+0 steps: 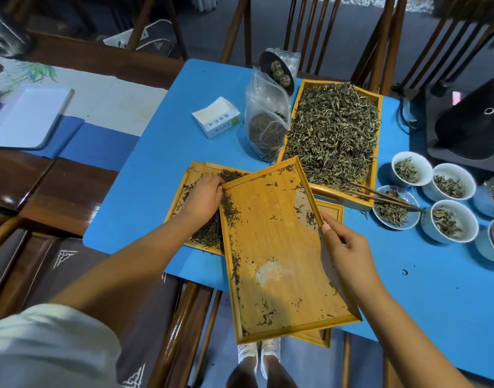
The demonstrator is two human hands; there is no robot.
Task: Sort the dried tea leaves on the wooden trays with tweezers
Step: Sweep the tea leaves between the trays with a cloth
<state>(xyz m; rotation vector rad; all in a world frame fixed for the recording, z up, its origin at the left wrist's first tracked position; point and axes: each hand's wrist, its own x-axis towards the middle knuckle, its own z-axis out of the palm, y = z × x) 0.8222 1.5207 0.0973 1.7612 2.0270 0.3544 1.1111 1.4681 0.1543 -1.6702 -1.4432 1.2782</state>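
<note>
Nearest us, our right hand (345, 250) grips the right rim of a tilted wooden tray (279, 247), thumb on the edge, a few dark dried tea leaves (229, 208) gathered along its left side. Our left hand (203, 196) rests with fingers curled over the leaves on the lower tray (184, 191). Farther on the blue surface (156, 163), tweezers (385, 198) lie across a bowl (395, 211), beside a full tray (335, 133).

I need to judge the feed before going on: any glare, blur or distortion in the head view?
Head view: wide-angle bending curves the blue table edges; pale glare patches sit on the tilted tray; the full tray of leaves is sharp; corners are darker and softer.
</note>
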